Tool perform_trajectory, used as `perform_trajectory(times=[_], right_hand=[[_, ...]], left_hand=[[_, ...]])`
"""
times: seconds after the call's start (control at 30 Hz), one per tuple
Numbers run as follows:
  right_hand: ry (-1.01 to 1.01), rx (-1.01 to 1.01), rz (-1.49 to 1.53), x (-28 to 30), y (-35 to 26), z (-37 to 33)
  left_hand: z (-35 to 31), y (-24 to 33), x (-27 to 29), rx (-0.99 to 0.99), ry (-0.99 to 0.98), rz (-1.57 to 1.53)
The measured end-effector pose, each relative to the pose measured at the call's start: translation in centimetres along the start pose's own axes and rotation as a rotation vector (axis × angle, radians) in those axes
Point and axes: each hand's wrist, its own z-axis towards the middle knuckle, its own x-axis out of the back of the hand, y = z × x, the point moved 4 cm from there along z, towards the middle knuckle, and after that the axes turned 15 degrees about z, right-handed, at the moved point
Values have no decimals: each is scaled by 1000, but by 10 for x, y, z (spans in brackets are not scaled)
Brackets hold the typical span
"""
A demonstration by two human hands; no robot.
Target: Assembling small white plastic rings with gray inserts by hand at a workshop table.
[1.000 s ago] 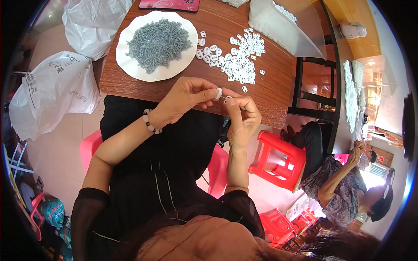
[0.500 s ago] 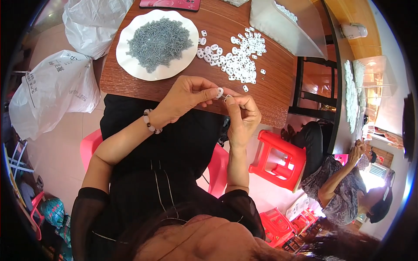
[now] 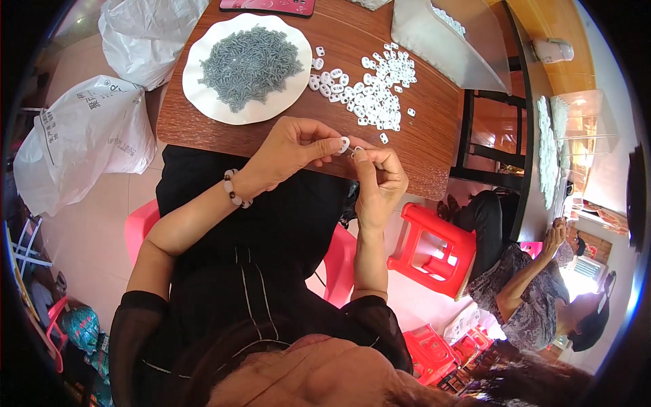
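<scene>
Over the table's near edge, my left hand [image 3: 295, 152] pinches a small white plastic piece [image 3: 344, 144] between thumb and fingertips. Close beside it, my right hand [image 3: 382, 180] is closed in a pinch on a second small white piece [image 3: 357, 152], mostly covered by the thumb. The two pieces are nearly touching; whether anything thin joins them is too small to tell. Beyond my hands lies a loose pile of white plastic pieces [image 3: 376, 102] with holes in them. Left of the pile, a white scalloped plate [image 3: 196, 95] carries a heap of small grey spring-like coils [image 3: 251, 64].
A pink phone-like item [image 3: 271, 5] lies at the table's far edge, and a translucent bin [image 3: 447, 47] at its far right. White plastic bags [image 3: 88, 149] stand on the floor at left. A red stool [image 3: 434, 251] and another seated person [image 3: 536, 292] are at right.
Both hands keep nearly the same pinch and place. The whole view has shifted very slightly.
</scene>
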Motion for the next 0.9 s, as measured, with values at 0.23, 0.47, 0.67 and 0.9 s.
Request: perform_trajectory(times=[0.23, 0.47, 0.67, 0.9], right_hand=[[-29, 0, 11, -1, 0, 0], [-39, -40, -2, -4, -1, -1], [-136, -109, 75, -3, -1, 2], [-265, -252, 230, -4, 1, 4]], left_hand=[[0, 0, -1, -19, 11, 16], [-1, 1, -1, -59, 10, 56], [1, 6, 3, -86, -72, 136], [4, 20, 8, -152, -251, 203]])
